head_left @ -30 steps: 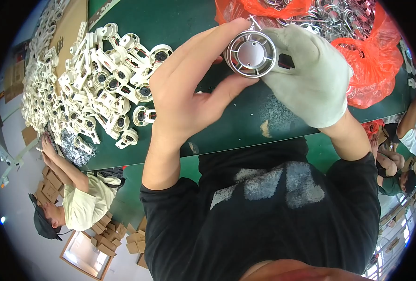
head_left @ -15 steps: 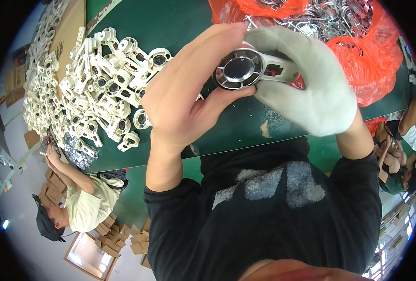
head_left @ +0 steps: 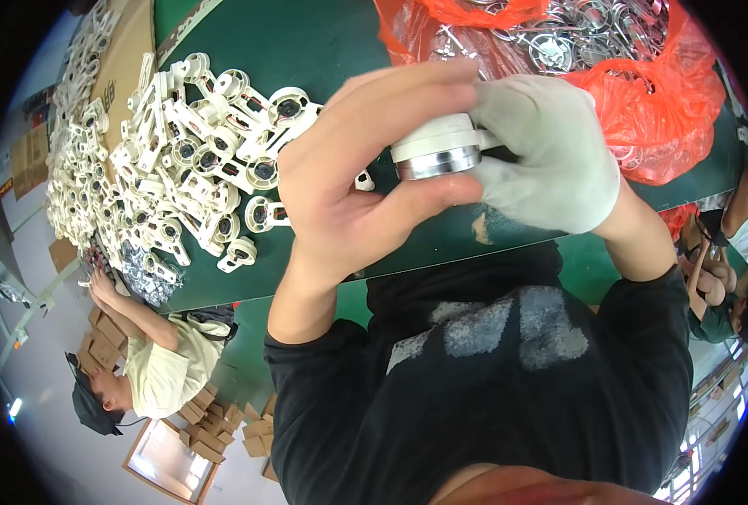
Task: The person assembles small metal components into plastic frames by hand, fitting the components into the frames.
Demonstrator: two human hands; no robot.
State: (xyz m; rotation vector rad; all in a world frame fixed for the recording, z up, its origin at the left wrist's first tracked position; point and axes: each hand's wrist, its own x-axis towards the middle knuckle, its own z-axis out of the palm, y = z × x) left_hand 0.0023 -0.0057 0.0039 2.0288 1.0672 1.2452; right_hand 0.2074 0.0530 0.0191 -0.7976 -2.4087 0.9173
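Head fisheye (1 view), looking down, close over green table [head_left: 323,50].

A round part [head_left: 438,149], white plastic on top with a shiny metal ring beneath, is seen edge-on, tilted slightly up to the right. It sits pinched between the bare left hand [head_left: 357,181] and gloved right hand [head_left: 551,160], above the green tabletop [head_left: 323,42].

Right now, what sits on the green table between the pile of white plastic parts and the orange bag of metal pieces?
In the head view, mostly bare green table. Lower down, both hands cover the gap: the bare left hand and gloved right hand grip a round white-and-metal part.
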